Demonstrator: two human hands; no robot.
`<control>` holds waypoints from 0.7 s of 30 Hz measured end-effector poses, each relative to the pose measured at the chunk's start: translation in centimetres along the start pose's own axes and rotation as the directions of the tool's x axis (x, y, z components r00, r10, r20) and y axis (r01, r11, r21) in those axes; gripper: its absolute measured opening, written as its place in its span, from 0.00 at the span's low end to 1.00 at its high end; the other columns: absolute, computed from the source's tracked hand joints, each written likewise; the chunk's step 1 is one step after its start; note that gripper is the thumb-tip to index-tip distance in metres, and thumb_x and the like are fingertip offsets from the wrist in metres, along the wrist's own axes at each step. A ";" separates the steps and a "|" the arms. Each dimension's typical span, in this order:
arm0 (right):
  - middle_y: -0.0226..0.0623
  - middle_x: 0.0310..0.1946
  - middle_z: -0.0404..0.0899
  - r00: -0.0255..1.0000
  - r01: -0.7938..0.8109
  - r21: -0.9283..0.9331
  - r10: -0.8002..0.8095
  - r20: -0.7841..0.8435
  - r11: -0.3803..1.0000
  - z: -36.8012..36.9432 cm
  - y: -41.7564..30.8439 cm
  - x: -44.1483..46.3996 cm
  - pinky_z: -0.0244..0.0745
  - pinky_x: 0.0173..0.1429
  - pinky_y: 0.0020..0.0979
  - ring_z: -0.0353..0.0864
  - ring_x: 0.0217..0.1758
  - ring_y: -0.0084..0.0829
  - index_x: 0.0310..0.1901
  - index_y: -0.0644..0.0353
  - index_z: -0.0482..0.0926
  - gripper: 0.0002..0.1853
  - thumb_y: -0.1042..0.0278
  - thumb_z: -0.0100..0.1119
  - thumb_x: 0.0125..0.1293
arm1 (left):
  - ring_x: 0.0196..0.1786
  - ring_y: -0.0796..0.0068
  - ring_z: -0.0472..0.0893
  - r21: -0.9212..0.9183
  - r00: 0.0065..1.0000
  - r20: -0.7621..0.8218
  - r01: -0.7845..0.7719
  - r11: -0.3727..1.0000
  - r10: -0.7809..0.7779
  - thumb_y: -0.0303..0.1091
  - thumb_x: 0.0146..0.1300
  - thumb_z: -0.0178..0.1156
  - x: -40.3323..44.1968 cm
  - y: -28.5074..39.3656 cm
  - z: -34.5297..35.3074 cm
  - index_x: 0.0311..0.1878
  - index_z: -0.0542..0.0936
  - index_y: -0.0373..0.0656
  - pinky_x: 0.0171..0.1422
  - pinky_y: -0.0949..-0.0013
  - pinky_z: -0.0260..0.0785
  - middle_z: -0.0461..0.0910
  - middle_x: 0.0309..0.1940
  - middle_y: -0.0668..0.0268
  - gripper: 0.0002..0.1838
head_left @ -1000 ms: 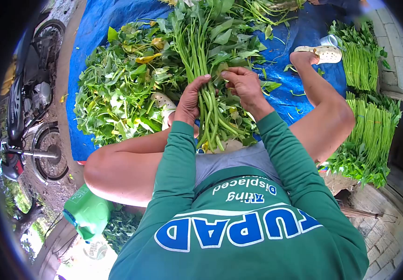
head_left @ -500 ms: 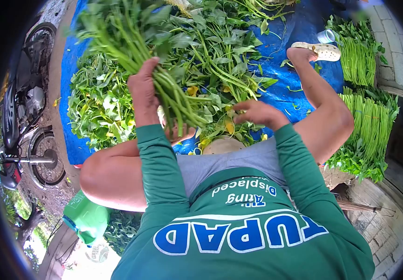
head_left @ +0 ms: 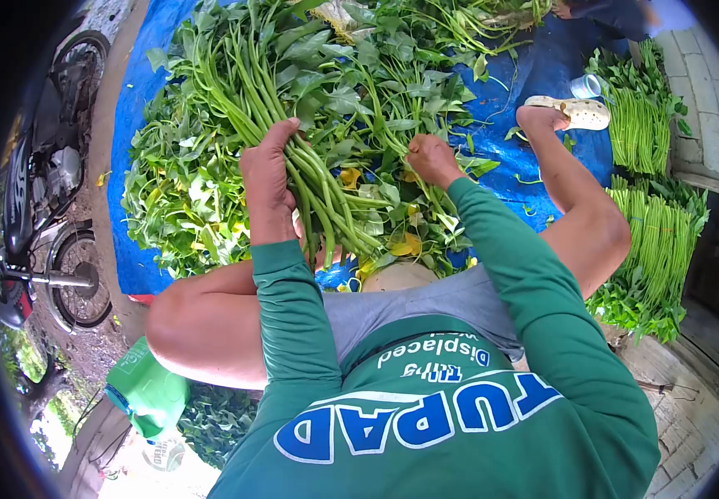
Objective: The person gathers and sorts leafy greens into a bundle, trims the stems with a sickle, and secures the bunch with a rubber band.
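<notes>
My left hand point(head_left: 269, 179) is wrapped round a bunch of water spinach point(head_left: 247, 87), its leafy ends pointing away from me and its thick cut stems fanning out near my lap. To its right, my right hand point(head_left: 436, 160) is closed on a few water spinach stems point(head_left: 391, 137) at the edge of the loose pile. Its fingertips are partly hidden. Under and around both hands spreads a heap of loose water spinach point(head_left: 180, 179), with some yellow leaves point(head_left: 407, 244) mixed in.
A blue tarp point(head_left: 513, 166) lies beneath the greens. Tied bundles point(head_left: 654, 229) stand at the right, near a white cup point(head_left: 585, 86) and my clog point(head_left: 585, 114). A motorcycle point(head_left: 47, 179) is at the left, a green jug point(head_left: 147, 387) behind my knee. Another person's hand point(head_left: 562, 10) shows at the top.
My left hand has lowered the bunch onto the heap. My right hand, open before, has reached forward and left and closed on stems. Another person's hand has appeared at the top right.
</notes>
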State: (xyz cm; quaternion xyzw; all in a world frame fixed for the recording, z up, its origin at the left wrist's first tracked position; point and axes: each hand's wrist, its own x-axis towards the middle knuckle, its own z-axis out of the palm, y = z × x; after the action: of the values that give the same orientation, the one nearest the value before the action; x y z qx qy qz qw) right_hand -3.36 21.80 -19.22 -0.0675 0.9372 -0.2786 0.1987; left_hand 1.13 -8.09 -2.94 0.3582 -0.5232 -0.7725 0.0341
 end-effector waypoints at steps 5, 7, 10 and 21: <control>0.40 0.44 0.90 0.982 -0.083 0.373 0.014 0.186 0.924 -8.1 -0.6 0.4 0.82 0.56 0.39 0.88 0.48 0.35 0.52 0.63 0.88 0.21 0.56 0.78 0.66 | 0.25 0.68 0.85 -0.051 1.000 0.000 0.028 0.998 -0.028 0.33 0.61 0.78 -0.2 0.0 0.5 0.37 0.88 0.31 0.31 0.63 0.79 0.86 0.27 0.59 0.12; 0.35 0.44 0.89 0.979 -0.109 0.405 0.027 0.204 0.908 -10.0 -0.8 0.1 0.81 0.55 0.36 0.84 0.47 0.28 0.53 0.65 0.88 0.22 0.53 0.76 0.69 | 0.24 0.68 0.85 -0.058 0.999 0.021 0.033 0.998 -0.031 0.33 0.61 0.77 -0.2 0.1 0.7 0.36 0.88 0.32 0.30 0.63 0.79 0.86 0.26 0.59 0.12; 0.40 0.43 0.90 0.996 -0.086 0.448 0.065 0.061 0.890 -10.6 -1.7 -0.6 0.82 0.56 0.38 0.87 0.48 0.35 0.52 0.65 0.88 0.21 0.53 0.71 0.71 | 0.25 0.68 0.86 -0.052 0.998 0.046 0.034 0.998 -0.032 0.35 0.64 0.77 -0.6 0.1 1.0 0.37 0.88 0.33 0.30 0.64 0.79 0.87 0.27 0.59 0.13; 0.27 0.36 0.85 0.966 0.007 0.734 0.186 -0.181 0.679 -16.3 -4.2 -3.6 0.77 0.37 0.27 0.78 0.29 0.22 0.59 0.65 0.87 0.21 0.59 0.75 0.73 | 0.22 0.68 0.84 -0.025 0.994 0.074 0.086 0.996 -0.084 0.38 0.64 0.77 -1.1 -0.1 0.6 0.39 0.88 0.36 0.28 0.64 0.78 0.86 0.26 0.60 0.13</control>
State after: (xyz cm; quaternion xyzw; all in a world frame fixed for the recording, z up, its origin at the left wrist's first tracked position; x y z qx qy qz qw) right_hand -6.71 27.17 -3.23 0.0976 0.7677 -0.6242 0.1073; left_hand 1.66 -7.12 -2.38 0.3511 -0.4974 -0.7932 -0.0128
